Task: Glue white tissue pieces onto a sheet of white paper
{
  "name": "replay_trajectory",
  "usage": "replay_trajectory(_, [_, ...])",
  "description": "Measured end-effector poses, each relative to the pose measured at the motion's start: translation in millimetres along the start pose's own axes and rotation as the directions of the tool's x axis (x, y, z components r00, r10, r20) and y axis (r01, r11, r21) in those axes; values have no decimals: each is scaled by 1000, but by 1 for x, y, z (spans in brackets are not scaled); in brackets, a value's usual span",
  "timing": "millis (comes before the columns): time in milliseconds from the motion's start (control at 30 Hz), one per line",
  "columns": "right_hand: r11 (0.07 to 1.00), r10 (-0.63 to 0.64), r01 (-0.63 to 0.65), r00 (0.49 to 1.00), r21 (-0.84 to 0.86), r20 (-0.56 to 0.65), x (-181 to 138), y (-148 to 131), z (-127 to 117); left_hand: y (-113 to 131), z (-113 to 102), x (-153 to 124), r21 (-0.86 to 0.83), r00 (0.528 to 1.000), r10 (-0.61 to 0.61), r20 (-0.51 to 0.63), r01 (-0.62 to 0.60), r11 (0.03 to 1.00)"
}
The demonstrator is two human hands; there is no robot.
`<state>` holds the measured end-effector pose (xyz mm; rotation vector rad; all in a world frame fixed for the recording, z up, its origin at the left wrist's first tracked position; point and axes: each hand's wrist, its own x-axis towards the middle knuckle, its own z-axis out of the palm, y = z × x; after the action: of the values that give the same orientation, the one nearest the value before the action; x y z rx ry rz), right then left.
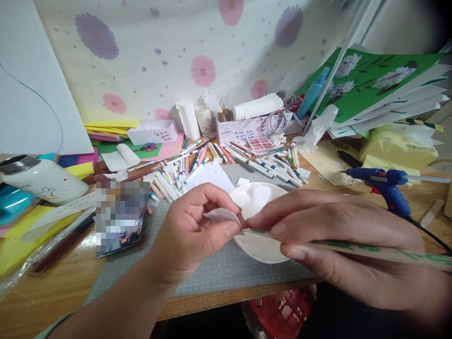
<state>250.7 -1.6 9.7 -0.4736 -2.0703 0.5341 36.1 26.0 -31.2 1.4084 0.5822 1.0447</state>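
Observation:
Between the thumb and fingers of my left hand [197,226] is a small piece of thin white paper [221,215], curved like a petal. My right hand [339,230] pinches a long, narrow pale stick with green markings [353,249]. Its tip meets the paper near my left thumb, and its other end runs out at the right edge. Behind and below the fingertips stands a shallow white bowl [261,252] with pale pieces [261,194] inside. My fingers hide part of the bowl.
A grey cutting mat [134,278] covers the table's middle. Several markers [190,165] lie scattered behind. At left are a phone-like screen [122,221] and a white bottle [42,181]; at right, a blue glue gun [384,181]. Labelled boxes [233,129] stand along the back.

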Motion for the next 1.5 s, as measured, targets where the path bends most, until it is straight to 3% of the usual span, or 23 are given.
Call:
replay_trajectory(567, [998, 14, -13, 1000, -61, 15, -1, -2, -4, -1, -2, -1, -8, 1000, 1, 18, -1, 1000])
replay_trajectory(767, [995, 30, -23, 997, -95, 72, -1, -2, -5, -2, -1, 0, -19, 1000, -10, 3, 10, 1000])
replay_trajectory(1200, [999, 8, -6, 999, -48, 51, 0, -2, -4, 0, 0, 0, 17, 1000, -9, -11, 10, 1000])
replay_trajectory(1500, [993, 26, -18, 997, -120, 66, -3, -2, -6, 0, -1, 0, 8, 1000, 3, -6, -3, 1000])
